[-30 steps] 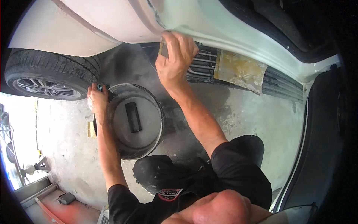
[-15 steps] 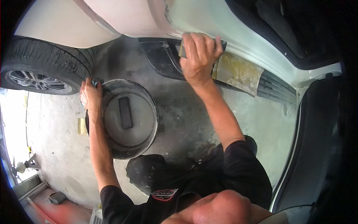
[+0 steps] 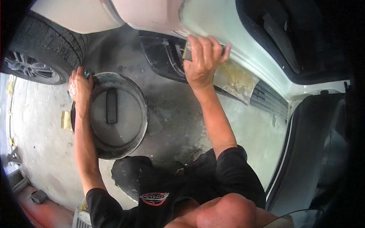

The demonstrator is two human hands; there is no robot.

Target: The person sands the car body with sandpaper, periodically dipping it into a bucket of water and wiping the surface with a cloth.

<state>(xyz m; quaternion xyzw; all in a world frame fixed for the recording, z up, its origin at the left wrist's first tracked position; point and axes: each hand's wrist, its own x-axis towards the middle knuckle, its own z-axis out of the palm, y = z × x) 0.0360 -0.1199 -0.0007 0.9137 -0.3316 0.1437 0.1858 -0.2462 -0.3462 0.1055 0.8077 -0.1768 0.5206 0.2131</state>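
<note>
My right hand (image 3: pixel 201 62) is wrapped around a sanding block (image 3: pixel 187 53), its yellowish-edged end showing at the left of the fingers. The block rests against the lower edge of the pale car body (image 3: pixel 213 21), above the dark side step (image 3: pixel 161 57). At the left rim of a black bucket (image 3: pixel 145 114), my left hand (image 3: pixel 80 85) is closed on a crumpled teal cloth (image 3: pixel 87 73), mostly hidden by the fingers. Cloudy water fills part of the bucket, and a dark oblong block (image 3: pixel 111 106) lies in it.
A car wheel (image 3: pixel 38 49) stands at upper left. Yellowed sheet material (image 3: pixel 236 80) covers part of the step. An open car door (image 3: pixel 304 152) bounds the right side. A small yellowish piece (image 3: pixel 66 120) lies on the concrete floor (image 3: pixel 49 152) beside the bucket.
The camera view has turned, so the bucket, wheel and door appear further left. My right hand stays at the car's lower edge with the block; my left hand remains by the bucket rim.
</note>
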